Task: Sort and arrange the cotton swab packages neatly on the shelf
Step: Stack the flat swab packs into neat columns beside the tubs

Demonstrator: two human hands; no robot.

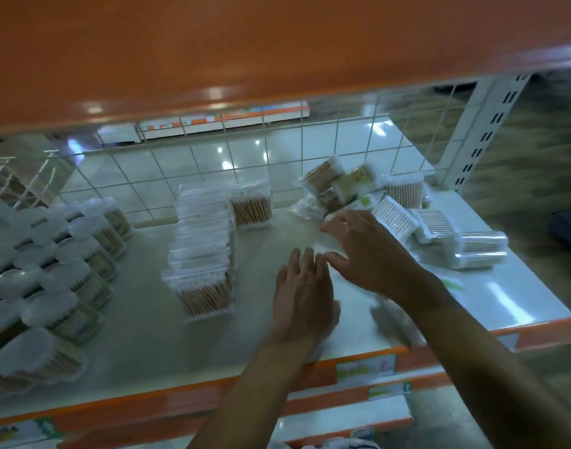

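Observation:
On the white shelf a straight row of clear cotton swab bags runs from front to back in the middle, and one more bag stands behind it. A loose pile of swab packages and clear boxes lies at the back right. My left hand hovers flat over the bare shelf, holding nothing, fingers apart. My right hand reaches over it toward the pile, fingers spread and holding nothing. The view is motion-blurred.
Round clear swab tubs stand in rows on the left. A white wire grid closes the shelf's back. An orange shelf hangs overhead. An orange front rail with price labels edges the shelf; a lower shelf sits beneath.

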